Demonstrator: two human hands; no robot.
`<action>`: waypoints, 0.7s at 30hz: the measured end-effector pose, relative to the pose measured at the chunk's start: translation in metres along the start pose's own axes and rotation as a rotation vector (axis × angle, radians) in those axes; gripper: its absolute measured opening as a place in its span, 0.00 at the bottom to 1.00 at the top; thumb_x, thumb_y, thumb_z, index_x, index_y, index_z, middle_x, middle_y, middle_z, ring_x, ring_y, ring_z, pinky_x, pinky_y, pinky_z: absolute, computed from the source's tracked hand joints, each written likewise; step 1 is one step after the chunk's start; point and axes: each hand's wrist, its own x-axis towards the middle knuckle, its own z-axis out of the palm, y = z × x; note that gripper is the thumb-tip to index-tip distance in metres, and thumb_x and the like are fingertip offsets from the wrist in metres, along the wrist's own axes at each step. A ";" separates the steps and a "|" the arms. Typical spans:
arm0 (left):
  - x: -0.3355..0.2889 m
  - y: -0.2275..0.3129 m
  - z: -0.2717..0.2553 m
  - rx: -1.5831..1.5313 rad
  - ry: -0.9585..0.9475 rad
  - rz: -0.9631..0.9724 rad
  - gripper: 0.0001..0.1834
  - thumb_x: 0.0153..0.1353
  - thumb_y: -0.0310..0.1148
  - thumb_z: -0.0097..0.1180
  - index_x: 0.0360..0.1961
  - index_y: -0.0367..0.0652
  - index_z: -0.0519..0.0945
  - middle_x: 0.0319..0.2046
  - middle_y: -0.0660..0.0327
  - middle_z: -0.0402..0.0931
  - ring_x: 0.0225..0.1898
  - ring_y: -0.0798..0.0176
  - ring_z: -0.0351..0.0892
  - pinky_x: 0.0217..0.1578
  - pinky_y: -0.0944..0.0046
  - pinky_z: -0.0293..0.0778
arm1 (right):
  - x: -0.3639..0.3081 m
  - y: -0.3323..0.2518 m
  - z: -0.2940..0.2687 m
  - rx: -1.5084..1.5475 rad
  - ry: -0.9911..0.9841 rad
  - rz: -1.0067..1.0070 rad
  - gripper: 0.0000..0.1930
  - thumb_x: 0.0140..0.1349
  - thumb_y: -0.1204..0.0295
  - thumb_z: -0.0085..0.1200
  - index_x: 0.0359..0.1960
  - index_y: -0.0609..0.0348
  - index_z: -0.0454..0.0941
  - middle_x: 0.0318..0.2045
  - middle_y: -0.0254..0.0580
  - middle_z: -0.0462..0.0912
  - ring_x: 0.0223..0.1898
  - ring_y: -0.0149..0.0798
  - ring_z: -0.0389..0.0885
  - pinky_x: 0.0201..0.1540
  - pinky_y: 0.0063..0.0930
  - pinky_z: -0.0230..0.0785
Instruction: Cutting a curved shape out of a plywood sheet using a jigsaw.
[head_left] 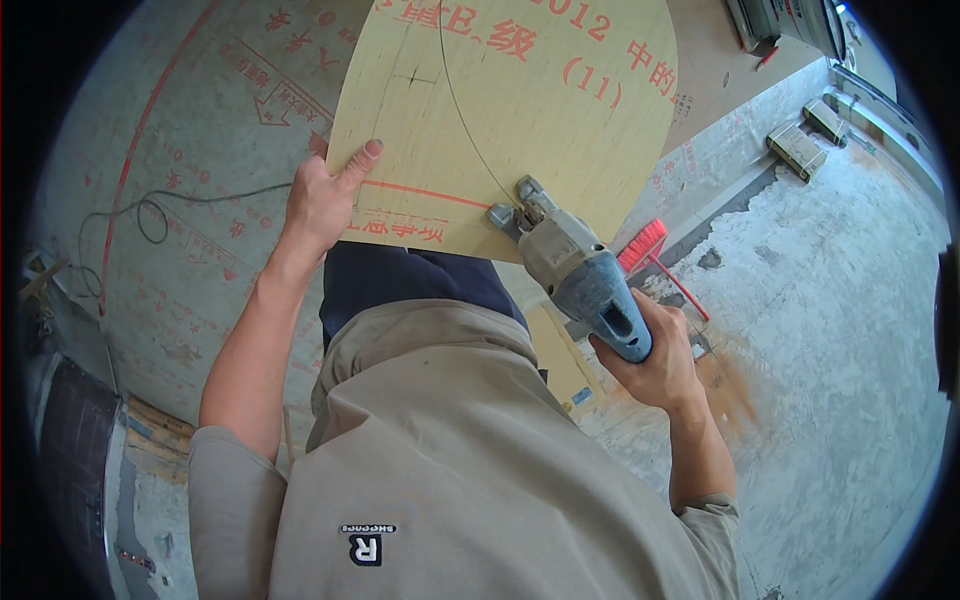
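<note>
Floor, 1: pale and worn on the right; printed in red on the left.

Plywood panel, 1: pale yellow, red characters, curved right edge. It lay in front of the person, its lower edge over the dark trousers; what bore its weight could not be told.

Jigsaw, 1: blue and grey, its forked shoe on the panel near the lower right corner; blade not discernible.

Hands, 2. Right hand: closed round the rear of the jigsaw. Left hand: clasping the panel's left edge near the lower left corner, thumb on the upper face.

Blocky objects, 2: grey, near the floor's far right edge.

Brush, 1: red, with 1 thin handle, on the floor just beyond the panel's lower right edge.

Cable, 1: dark, looped, left of the panel's left edge.

Lines on the panel, 2: 1 red stripe near the lower edge; 1 dark curve from the upper edge to the shoe, drawn or cut, not determinable.

Step, as judged: sawing the panel along the curve. The next move called for a flat shoe, a steady left grip, and fingers clear of the blade's path.
</note>
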 end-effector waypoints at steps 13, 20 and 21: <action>-0.004 0.008 0.001 -0.012 -0.010 -0.040 0.37 0.70 0.61 0.64 0.54 0.30 0.85 0.45 0.52 0.89 0.47 0.62 0.85 0.51 0.61 0.78 | 0.003 0.000 0.000 -0.005 -0.015 -0.018 0.10 0.54 0.75 0.67 0.36 0.61 0.80 0.24 0.48 0.80 0.25 0.51 0.82 0.37 0.34 0.76; -0.003 0.007 0.001 -0.003 -0.008 -0.012 0.37 0.70 0.61 0.64 0.54 0.30 0.85 0.44 0.53 0.89 0.46 0.62 0.85 0.50 0.60 0.78 | 0.004 -0.001 -0.001 -0.023 -0.024 -0.012 0.11 0.54 0.75 0.67 0.37 0.61 0.80 0.25 0.48 0.81 0.25 0.51 0.83 0.37 0.34 0.76; -0.003 0.007 0.001 -0.010 -0.006 -0.016 0.37 0.69 0.61 0.65 0.54 0.31 0.85 0.44 0.53 0.89 0.45 0.62 0.85 0.50 0.60 0.78 | 0.004 -0.001 0.000 -0.032 -0.025 -0.008 0.11 0.54 0.76 0.67 0.38 0.61 0.80 0.25 0.48 0.81 0.25 0.50 0.83 0.37 0.33 0.76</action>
